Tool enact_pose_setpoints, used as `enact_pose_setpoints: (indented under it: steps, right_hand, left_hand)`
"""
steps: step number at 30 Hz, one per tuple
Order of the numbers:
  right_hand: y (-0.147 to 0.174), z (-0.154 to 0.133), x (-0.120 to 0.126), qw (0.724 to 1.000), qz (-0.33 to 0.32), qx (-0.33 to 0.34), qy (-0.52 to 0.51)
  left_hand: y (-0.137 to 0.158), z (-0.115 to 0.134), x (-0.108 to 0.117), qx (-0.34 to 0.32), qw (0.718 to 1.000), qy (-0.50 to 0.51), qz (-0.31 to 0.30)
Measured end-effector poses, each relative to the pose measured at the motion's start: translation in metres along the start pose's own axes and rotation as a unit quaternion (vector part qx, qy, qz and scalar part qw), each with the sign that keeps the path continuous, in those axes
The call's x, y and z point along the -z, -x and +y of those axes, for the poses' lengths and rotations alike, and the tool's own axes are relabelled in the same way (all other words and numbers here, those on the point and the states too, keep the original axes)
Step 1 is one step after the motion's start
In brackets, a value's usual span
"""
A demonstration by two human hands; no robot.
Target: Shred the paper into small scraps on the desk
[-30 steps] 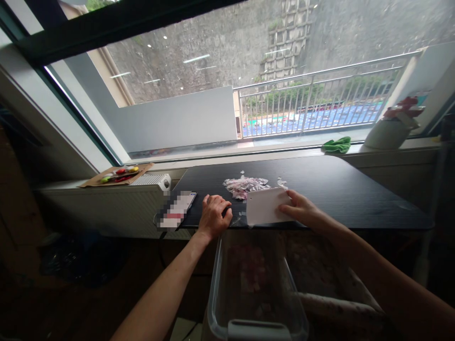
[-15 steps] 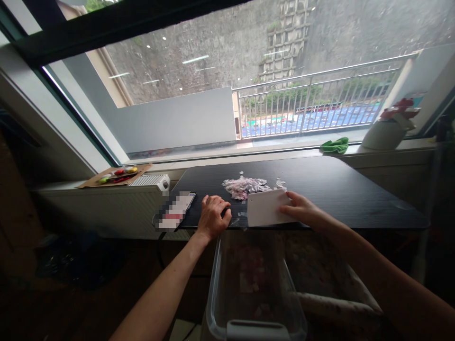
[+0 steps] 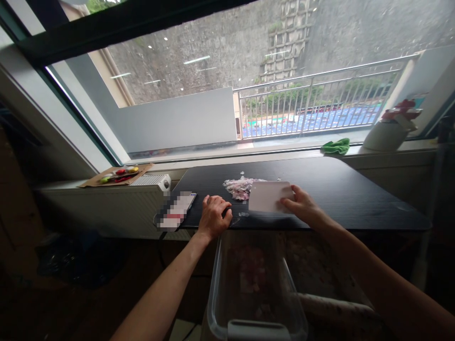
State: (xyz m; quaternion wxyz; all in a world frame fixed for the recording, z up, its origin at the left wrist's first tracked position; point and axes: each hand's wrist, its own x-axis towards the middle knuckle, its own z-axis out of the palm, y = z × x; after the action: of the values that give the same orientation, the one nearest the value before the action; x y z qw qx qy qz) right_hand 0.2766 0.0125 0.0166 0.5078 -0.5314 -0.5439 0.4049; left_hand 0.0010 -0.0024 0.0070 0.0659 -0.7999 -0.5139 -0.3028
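Note:
My right hand (image 3: 300,206) grips a flat white card (image 3: 268,196) by its right end, thumb on the near face. The card is tilted up over the black table (image 3: 355,199) and hides part of a pile of small pink and white paper scraps (image 3: 240,188). My left hand (image 3: 214,215) rests on the table's near edge with its fingers loosely bent and the thumb apart, nothing visible in it. A few loose scraps (image 3: 243,214) lie between this hand and the card. Below the edge stands a clear plastic bin (image 3: 212,303) with more scraps inside.
Left of my left hand lies a phone (image 3: 177,210), its screen blurred out. A radiator (image 3: 106,203) carries brown cardboard (image 3: 94,180) with coloured items. On the windowsill are a green cloth (image 3: 336,147) and a pale container (image 3: 386,135). A dark plastic bag (image 3: 81,260) sits lower left.
My right hand has lifted the card slightly, up and away from the table's near edge, so it covers more of the scrap pile. My left hand stays in place.

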Motion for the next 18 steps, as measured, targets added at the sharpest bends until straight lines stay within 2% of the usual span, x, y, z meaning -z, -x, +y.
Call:
enact_pose_setpoints:
  steps: [5, 11, 16, 18]
  right_hand:
    - [0.003, 0.0, -0.004, 0.998, -0.056, -0.017, 0.019]
    - [-0.001, -0.003, -0.015, 1.0, -0.017, -0.002, 0.02]
    - [0.003, -0.006, -0.018, 0.997, -0.074, -0.01, 0.038]
    - [0.002, -0.007, -0.02, 0.997, -0.071, -0.008, 0.02]
  left_hand:
    - [0.0, 0.0, 0.0, 0.002, 1.0, -0.003, -0.003]
    - [0.0, 0.001, 0.0, 0.004, 1.0, 0.001, 0.0]
    - [0.0, 0.001, 0.001, 0.003, 1.0, 0.004, -0.005]
    - [0.0, 0.001, 0.0, 0.004, 1.0, 0.005, -0.003]
